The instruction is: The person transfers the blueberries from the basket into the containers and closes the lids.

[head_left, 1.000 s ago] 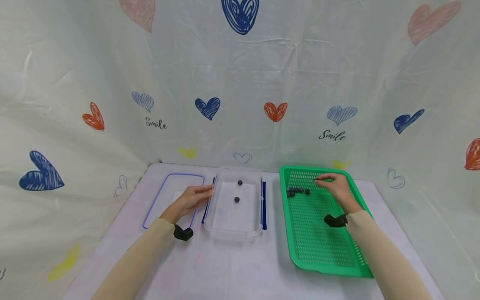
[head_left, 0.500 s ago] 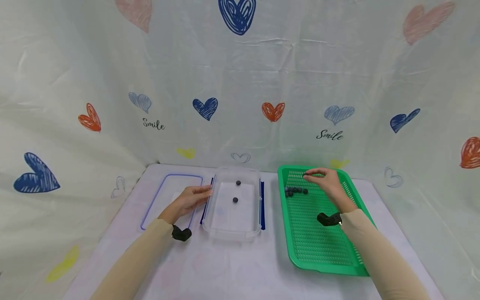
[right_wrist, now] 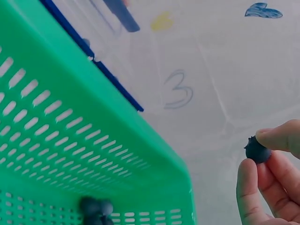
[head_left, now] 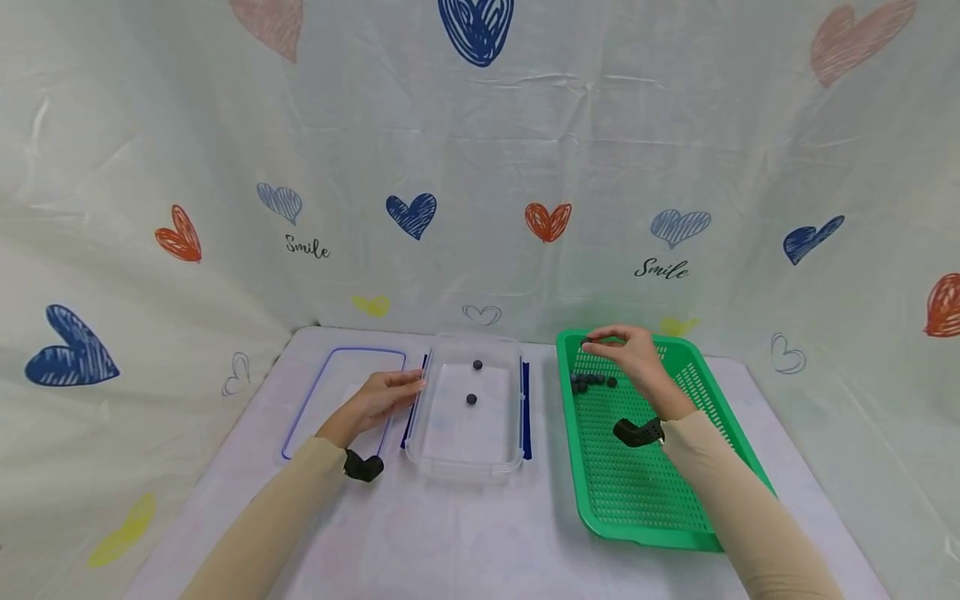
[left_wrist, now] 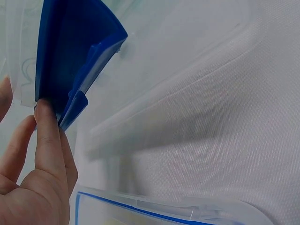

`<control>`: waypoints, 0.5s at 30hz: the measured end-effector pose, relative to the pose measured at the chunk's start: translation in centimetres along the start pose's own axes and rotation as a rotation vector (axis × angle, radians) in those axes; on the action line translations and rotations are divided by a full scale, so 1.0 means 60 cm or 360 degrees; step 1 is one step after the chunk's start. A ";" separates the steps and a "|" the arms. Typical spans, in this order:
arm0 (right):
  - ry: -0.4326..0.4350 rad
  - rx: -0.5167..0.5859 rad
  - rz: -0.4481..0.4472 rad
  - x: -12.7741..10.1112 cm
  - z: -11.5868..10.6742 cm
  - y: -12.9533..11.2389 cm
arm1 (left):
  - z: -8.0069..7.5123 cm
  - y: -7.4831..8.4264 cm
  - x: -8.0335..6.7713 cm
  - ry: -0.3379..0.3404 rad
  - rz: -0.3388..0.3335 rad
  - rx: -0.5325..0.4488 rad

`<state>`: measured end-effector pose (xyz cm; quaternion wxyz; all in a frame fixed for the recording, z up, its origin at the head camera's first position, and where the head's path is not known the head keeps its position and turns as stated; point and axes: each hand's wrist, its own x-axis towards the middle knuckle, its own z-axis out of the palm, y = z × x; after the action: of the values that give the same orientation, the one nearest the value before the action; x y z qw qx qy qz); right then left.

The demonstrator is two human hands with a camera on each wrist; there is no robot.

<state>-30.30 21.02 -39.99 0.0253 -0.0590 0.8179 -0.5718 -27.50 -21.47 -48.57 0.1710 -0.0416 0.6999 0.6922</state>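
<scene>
My right hand (head_left: 628, 354) pinches a dark blueberry (right_wrist: 258, 151) between thumb and fingertips, above the back left corner of the green basket (head_left: 645, 483). Several more blueberries (right_wrist: 96, 208) lie clustered on the basket floor against its left side. Left of the basket stands a clear plastic container (head_left: 457, 437) without its lid on, two blueberries (head_left: 472, 399) inside it. With mostly straight fingers, my left hand (head_left: 371, 407) touches the container's left side. The left wrist view has those fingertips against its hanging blue side flap (left_wrist: 70, 51).
A clear lid with a blue seal (head_left: 300, 414) lies on the white-covered table (head_left: 450, 542), partly behind my left hand. Another blue flap (head_left: 527, 412) hangs on the container's right side. A heart-printed sheet (head_left: 480, 150) rises behind the table.
My right hand has moved left across the back of the basket with the blueberry between its fingers. My left hand stays at the container's side.
</scene>
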 end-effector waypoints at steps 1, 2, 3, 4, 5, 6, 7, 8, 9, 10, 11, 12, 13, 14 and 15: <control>-0.0009 0.0021 -0.0007 0.000 0.004 -0.003 | -0.001 0.000 -0.001 -0.0004 0.0004 0.0004; -0.0015 0.0038 -0.0012 0.001 0.007 -0.005 | -0.001 0.001 -0.002 -0.0013 0.0012 0.0010; -0.0020 0.0054 -0.0020 0.002 0.011 -0.007 | -0.002 0.001 -0.002 -0.0016 0.0015 0.0014; -0.0021 0.0071 -0.0025 0.002 0.015 -0.009 | -0.002 0.001 -0.002 -0.0020 0.0020 0.0022; -0.0027 0.0074 -0.0035 0.002 0.019 -0.011 | -0.002 0.002 -0.002 -0.0012 0.0011 0.0009; -0.0032 0.0077 -0.0046 0.003 0.024 -0.013 | -0.001 0.002 -0.001 -0.0008 0.0009 0.0010; -0.0034 0.0082 -0.0053 0.004 0.028 -0.015 | -0.001 0.002 -0.001 0.0003 0.0000 0.0004; -0.0034 0.0085 -0.0053 0.005 0.033 -0.016 | 0.000 0.001 0.001 0.0010 -0.0005 0.0000; -0.0037 0.0089 -0.0056 0.006 0.038 -0.018 | 0.000 0.001 0.001 0.0023 -0.0013 -0.0002; -0.0037 0.0090 -0.0053 0.007 0.043 -0.019 | 0.001 0.000 0.002 0.0032 -0.0019 -0.0002; -0.0041 0.0094 -0.0050 0.008 0.047 -0.020 | 0.001 0.000 0.003 0.0042 -0.0027 -0.0001; -0.0040 0.0109 -0.0044 0.009 0.051 -0.020 | 0.001 -0.001 0.004 0.0043 -0.0026 0.0010; -0.0039 0.0124 -0.0039 0.011 0.056 -0.021 | 0.001 -0.002 0.004 0.0047 -0.0031 0.0012; -0.0043 0.0125 -0.0042 0.011 0.060 -0.021 | 0.001 -0.002 0.004 0.0043 -0.0029 0.0020; -0.0047 0.0130 -0.0049 0.012 0.064 -0.022 | 0.000 -0.002 0.004 0.0045 -0.0035 0.0019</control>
<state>-30.50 16.93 -40.07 0.0311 -0.0790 0.7925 -0.6040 -27.71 -21.42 -48.79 0.1687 -0.0580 0.7058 0.6855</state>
